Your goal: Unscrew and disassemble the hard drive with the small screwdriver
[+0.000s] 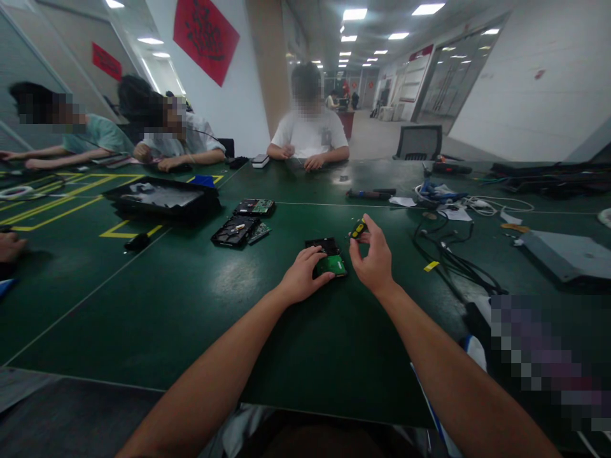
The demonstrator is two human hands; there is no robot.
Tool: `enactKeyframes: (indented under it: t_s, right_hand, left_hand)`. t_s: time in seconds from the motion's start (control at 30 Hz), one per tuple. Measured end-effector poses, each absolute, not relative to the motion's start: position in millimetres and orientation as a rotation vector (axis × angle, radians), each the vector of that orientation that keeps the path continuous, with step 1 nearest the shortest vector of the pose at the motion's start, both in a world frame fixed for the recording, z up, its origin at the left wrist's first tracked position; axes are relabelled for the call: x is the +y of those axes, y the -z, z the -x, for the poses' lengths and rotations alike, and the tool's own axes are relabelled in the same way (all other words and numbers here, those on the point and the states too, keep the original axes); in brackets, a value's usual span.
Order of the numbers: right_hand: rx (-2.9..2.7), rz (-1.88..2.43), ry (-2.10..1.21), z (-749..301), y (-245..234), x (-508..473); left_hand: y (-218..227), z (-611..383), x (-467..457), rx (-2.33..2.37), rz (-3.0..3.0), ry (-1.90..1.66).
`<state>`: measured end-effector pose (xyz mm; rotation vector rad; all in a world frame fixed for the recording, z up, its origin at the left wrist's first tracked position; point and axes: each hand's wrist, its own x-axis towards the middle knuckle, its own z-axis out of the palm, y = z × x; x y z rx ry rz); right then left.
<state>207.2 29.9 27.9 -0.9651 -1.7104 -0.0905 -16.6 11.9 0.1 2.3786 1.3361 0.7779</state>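
Observation:
A hard drive (334, 265) with a green circuit board lies on the green table in front of me. My left hand (305, 275) grips it from the left, thumb along the near edge and fingers over the far side, hiding part of it. Just to the right and slightly raised, my right hand (375, 257) is closed around a short black-and-yellow screwdriver (358, 228). The screwdriver is apart from the drive, and its tip is too small to make out. Farther left lie another hard drive (254, 207), an opened drive case (233, 230) and a loose circuit board (260, 233).
A black tray (162, 198) stands at left, near a small black object (137, 242). Cables (449, 254) and a grey metal box (566, 254) occupy the right side. A dark-handled tool (371, 194) lies farther back. Co-workers sit across and to the left.

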Motion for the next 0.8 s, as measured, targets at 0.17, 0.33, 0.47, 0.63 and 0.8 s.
enactKeyframes:
  t_s: [0.17,0.33,0.47,0.63,0.8]
  right_hand:
    - [-1.653,0.989,0.067,-207.0,-27.2,31.7]
    - [-1.648,0.963,0.051,-206.3,-26.7,31.2]
    - [-1.650,0.960,0.031,-205.4,-26.6,30.5]
    - [-1.656,0.947,0.064,-205.8,-25.0,32.9]
    - [-1.688,0.962,0.058,-205.4,-27.0,30.9]
  left_hand:
    - [-0.1,16.9,11.9,1.342,-2.380,-0.772]
    - [-1.2,16.5,11.0,1.337,-2.387,-0.770]
    - [-0.6,16.7,11.2,1.332,-2.393,-0.779]
    - [2.6,17.2,13.2,1.329,-2.391,-0.793]
    - [2.7,17.3,13.4,1.324,-2.390,-0.792]
